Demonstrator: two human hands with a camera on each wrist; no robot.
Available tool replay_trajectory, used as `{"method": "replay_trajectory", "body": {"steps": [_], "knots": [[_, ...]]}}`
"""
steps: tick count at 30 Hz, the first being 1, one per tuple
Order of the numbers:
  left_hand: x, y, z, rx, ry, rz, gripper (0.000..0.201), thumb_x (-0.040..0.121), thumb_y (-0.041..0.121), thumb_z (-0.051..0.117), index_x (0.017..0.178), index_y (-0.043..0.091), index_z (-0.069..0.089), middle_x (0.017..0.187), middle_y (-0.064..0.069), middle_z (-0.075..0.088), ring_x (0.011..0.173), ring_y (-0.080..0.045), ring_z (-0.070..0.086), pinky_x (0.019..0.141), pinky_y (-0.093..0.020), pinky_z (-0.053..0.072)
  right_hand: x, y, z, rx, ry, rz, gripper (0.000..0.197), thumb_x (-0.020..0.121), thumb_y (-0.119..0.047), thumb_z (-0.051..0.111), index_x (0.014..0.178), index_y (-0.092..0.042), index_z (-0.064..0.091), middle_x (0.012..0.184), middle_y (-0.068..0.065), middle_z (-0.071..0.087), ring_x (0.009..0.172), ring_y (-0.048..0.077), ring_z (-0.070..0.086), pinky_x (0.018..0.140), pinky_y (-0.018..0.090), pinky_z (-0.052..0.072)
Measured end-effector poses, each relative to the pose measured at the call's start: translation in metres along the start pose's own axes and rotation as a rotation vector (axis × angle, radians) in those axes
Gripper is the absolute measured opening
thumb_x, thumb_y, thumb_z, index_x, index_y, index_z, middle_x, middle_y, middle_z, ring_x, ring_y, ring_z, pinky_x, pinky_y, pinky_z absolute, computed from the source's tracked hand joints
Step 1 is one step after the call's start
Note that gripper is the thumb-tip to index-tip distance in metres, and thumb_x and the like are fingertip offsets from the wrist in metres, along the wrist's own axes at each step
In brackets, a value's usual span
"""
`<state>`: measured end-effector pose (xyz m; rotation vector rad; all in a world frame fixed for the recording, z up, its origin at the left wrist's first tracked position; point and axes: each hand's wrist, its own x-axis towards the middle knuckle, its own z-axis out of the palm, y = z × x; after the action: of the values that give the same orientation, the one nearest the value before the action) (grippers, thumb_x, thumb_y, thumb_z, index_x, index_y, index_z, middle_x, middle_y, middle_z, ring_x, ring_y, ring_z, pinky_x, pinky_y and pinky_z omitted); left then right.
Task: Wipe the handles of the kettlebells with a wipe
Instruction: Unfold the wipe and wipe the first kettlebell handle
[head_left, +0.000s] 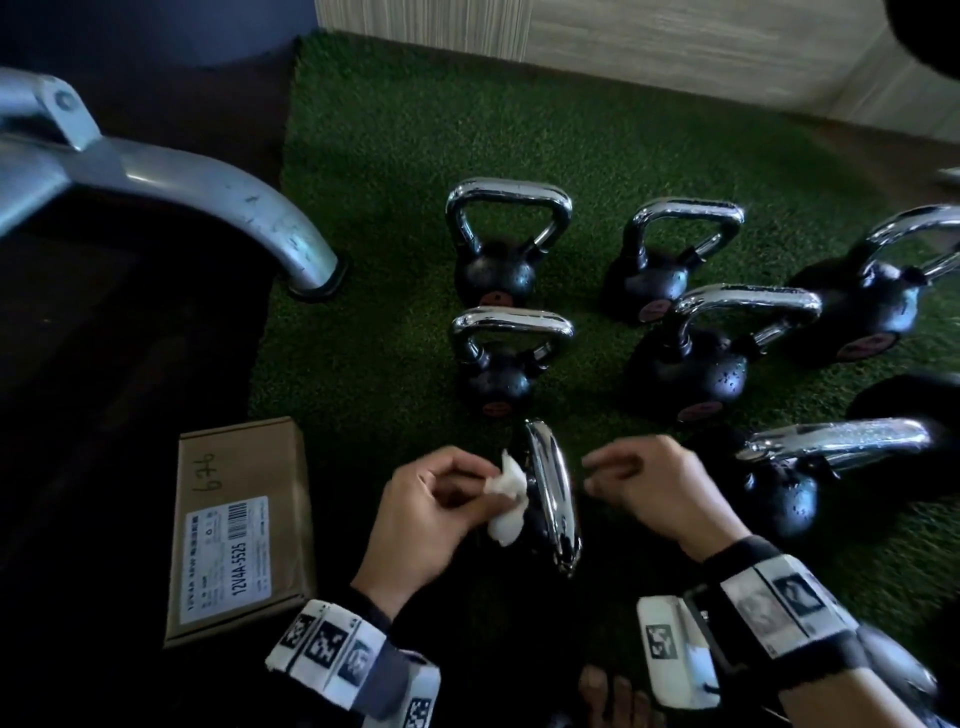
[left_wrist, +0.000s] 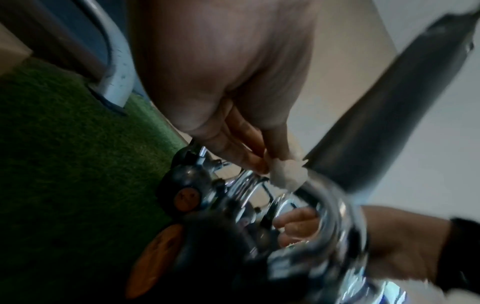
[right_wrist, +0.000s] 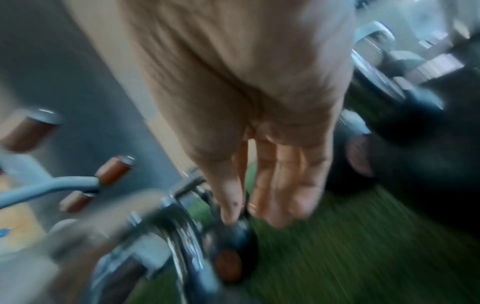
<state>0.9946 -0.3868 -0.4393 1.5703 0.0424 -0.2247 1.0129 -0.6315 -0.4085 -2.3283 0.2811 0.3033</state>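
On green artificial turf (head_left: 395, 156), nearest of several black kettlebells, I saw the chrome handle (head_left: 550, 493) seen edge-on between both hands. My left hand (head_left: 431, 514) pinched a crumpled white wipe (head_left: 506, 499) against the handle's left side. My right hand (head_left: 660, 483) hovered just right of it, fingers loosely curled, holding nothing. A brown cardboard box (head_left: 239, 535) with a printed label lay left; a grey metal machine leg (head_left: 208, 202) stood beyond.

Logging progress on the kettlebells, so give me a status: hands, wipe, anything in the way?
Left hand pinches wipe against nearest kettlebell's chrome handle. Right hand beside handle, loosely curled, holding nothing. Nothing blocking; cardboard box off left.
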Motion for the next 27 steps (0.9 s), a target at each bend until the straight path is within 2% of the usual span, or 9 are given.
{"method": "replay_trajectory", "body": {"steps": [2, 6, 9, 13, 18, 21, 22, 24, 27], "knots": [[0.002, 0.016, -0.001, -0.162, 0.044, -0.031, 0.024, 0.067, 0.012, 0.088, 0.086, 0.007, 0.072, 0.075, -0.010, 0.077, 0.073, -0.016, 0.074, 0.067, -0.023, 0.057, -0.008, -0.014, -0.015, 0.078, 0.115, -0.140, 0.017, 0.074, -0.018, 0.089, 0.085, -0.030, 0.082, 0.068, -0.011, 0.075, 0.060, -0.005, 0.065, 0.064, 0.008, 0.047], [0.002, 0.039, 0.007, -0.446, -0.001, -0.110, 0.007, 0.067, 0.010, 0.079, 0.068, 0.015, 0.074, 0.073, -0.006, 0.076, 0.069, -0.012, 0.074, 0.063, -0.023, 0.058, -0.033, -0.059, -0.017, 0.290, -0.075, -0.364, 0.033, 0.068, -0.035, 0.090, 0.100, -0.034, 0.082, 0.089, -0.005, 0.078, 0.078, 0.017, 0.074, 0.079, 0.037, 0.060], [0.003, 0.043, 0.010, -0.505, -0.030, -0.124, 0.010, 0.068, 0.013, 0.075, 0.061, 0.019, 0.076, 0.071, -0.001, 0.075, 0.067, -0.010, 0.073, 0.061, -0.020, 0.058, -0.039, -0.072, -0.007, 0.283, -0.096, -0.436, 0.047, 0.062, -0.044, 0.089, 0.107, -0.034, 0.080, 0.099, -0.010, 0.076, 0.084, 0.012, 0.076, 0.082, 0.038, 0.062], [-0.002, 0.044, 0.011, -0.438, -0.081, -0.143, 0.013, 0.071, 0.027, 0.073, 0.070, 0.017, 0.080, 0.075, -0.004, 0.074, 0.072, -0.014, 0.072, 0.068, -0.024, 0.059, -0.033, -0.069, 0.001, 0.333, 0.017, -0.448, 0.038, 0.065, -0.024, 0.095, 0.101, -0.023, 0.083, 0.099, -0.007, 0.077, 0.082, 0.014, 0.077, 0.076, 0.037, 0.064], [-0.001, 0.045, 0.010, -0.364, -0.134, -0.174, 0.041, 0.097, 0.043, 0.050, 0.093, 0.017, 0.082, 0.096, -0.007, 0.078, 0.079, -0.015, 0.072, 0.072, -0.024, 0.056, -0.032, -0.067, -0.004, 0.283, 0.088, -0.405, 0.027, 0.070, -0.019, 0.092, 0.094, -0.028, 0.083, 0.086, -0.012, 0.079, 0.077, 0.008, 0.076, 0.075, 0.034, 0.063], [0.003, 0.029, 0.004, -0.090, -0.123, -0.090, 0.021, 0.094, 0.017, 0.066, 0.109, 0.029, 0.076, 0.107, -0.003, 0.077, 0.089, -0.011, 0.072, 0.078, -0.025, 0.054, -0.024, -0.054, -0.013, 0.331, 0.178, -0.343, 0.024, 0.072, -0.012, 0.090, 0.089, -0.028, 0.082, 0.082, -0.009, 0.079, 0.075, 0.013, 0.076, 0.078, 0.038, 0.063], [0.003, 0.016, 0.002, 0.116, -0.166, -0.014, 0.041, 0.089, 0.008, 0.070, 0.116, 0.038, 0.070, 0.114, 0.006, 0.074, 0.099, -0.003, 0.069, 0.083, -0.021, 0.053, -0.021, -0.047, -0.017, 0.354, 0.203, -0.311, 0.024, 0.073, -0.011, 0.089, 0.089, -0.027, 0.082, 0.083, -0.007, 0.080, 0.077, 0.017, 0.077, 0.080, 0.042, 0.063], [-0.001, -0.005, 0.003, 0.447, -0.270, 0.125, 0.072, 0.078, 0.011, 0.075, 0.135, 0.049, 0.052, 0.134, 0.024, 0.057, 0.123, 0.009, 0.053, 0.098, -0.016, 0.048, -0.017, -0.032, -0.021, 0.397, 0.227, -0.239, 0.024, 0.075, -0.009, 0.087, 0.091, -0.025, 0.081, 0.085, -0.003, 0.080, 0.082, 0.021, 0.077, 0.081, 0.046, 0.064], [-0.007, -0.021, 0.014, 0.556, -0.269, 0.266, 0.098, 0.070, 0.023, 0.080, 0.152, 0.037, 0.029, 0.152, 0.022, 0.028, 0.144, 0.006, 0.028, 0.119, -0.022, 0.033, -0.011, -0.012, -0.016, 0.401, 0.233, -0.135, 0.022, 0.075, -0.011, 0.087, 0.091, -0.025, 0.080, 0.084, -0.002, 0.079, 0.083, 0.020, 0.077, 0.078, 0.043, 0.064]]}}
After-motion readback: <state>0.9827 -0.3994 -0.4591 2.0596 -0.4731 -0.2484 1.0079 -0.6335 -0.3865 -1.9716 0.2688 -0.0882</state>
